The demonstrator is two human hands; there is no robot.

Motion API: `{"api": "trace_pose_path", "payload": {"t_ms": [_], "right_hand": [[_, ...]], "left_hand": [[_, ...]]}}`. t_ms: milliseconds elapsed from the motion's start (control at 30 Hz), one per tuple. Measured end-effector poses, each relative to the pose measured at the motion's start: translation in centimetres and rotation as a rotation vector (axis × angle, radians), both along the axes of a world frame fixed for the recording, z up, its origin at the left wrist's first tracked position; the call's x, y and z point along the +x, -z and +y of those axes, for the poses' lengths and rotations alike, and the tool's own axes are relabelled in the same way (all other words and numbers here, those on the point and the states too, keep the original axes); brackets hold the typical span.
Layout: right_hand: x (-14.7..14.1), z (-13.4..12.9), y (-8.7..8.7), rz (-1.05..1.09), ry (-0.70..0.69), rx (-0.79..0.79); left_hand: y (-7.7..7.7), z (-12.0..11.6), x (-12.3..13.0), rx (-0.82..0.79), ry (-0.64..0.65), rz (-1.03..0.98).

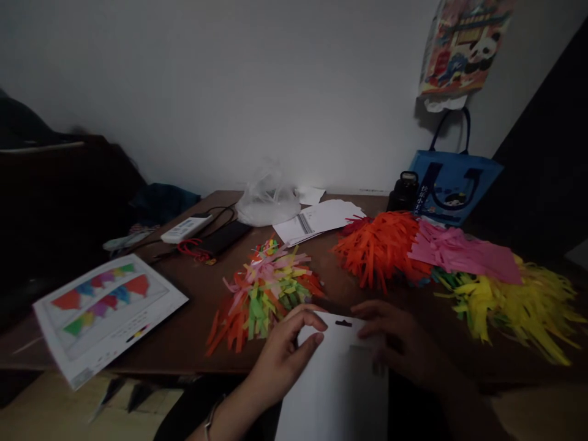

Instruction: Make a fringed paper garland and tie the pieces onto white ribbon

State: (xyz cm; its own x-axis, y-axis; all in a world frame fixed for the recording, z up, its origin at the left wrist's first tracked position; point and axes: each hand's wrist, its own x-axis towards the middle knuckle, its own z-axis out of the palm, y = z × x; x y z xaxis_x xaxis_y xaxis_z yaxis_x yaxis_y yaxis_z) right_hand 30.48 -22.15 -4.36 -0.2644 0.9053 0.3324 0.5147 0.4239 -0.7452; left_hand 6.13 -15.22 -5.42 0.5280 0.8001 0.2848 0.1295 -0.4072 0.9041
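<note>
A white packaging card [331, 380] with a dark hang slot near its top is upright at the table's front edge, close to me. My left hand [289, 349] curls round its upper left corner, thumb and forefinger bent close together. On the upper right edge, my right hand [404, 343] grips the same card; shadow hides part of its fingers. Just beyond the card lies a fringed tissue-paper bundle [271, 282] in orange, green, yellow and pink. Farther right are orange fringed paper [383, 248], pink paper [468, 251] and yellow fringed paper [519, 300].
A printed card with bunting pictures [110, 312] overhangs the table's left front edge. Behind are a power strip [186, 228], a black case [225, 237], a clear plastic bag [269, 199] and white cards [321, 217]. A black bottle [404, 191] stands by a blue bag [454, 184].
</note>
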Motion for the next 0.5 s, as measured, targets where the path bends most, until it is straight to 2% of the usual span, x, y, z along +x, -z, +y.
{"api": "trace_pose_path", "payload": {"t_ms": [100,267,367,500], "right_hand": [[-1.3,0.7,-0.7,-0.148,0.063,0.024],[-3.4,2.1,-1.8,-0.42,-0.037,-0.047],[-3.6,2.6,-2.2,-0.475,-0.095,-0.073],[-3.6,2.9,-1.8,-0.486,-0.119,-0.125]], "left_hand": [[0.1,-0.1,-0.3,0.047,0.031,0.024],[0.6,0.3,-0.7,0.063,0.07,0.017],[0.9,0.7,-0.9,0.052,0.081,-0.007],[1.2,0.7,-0.9,0.006,0.106,0.011]]}}
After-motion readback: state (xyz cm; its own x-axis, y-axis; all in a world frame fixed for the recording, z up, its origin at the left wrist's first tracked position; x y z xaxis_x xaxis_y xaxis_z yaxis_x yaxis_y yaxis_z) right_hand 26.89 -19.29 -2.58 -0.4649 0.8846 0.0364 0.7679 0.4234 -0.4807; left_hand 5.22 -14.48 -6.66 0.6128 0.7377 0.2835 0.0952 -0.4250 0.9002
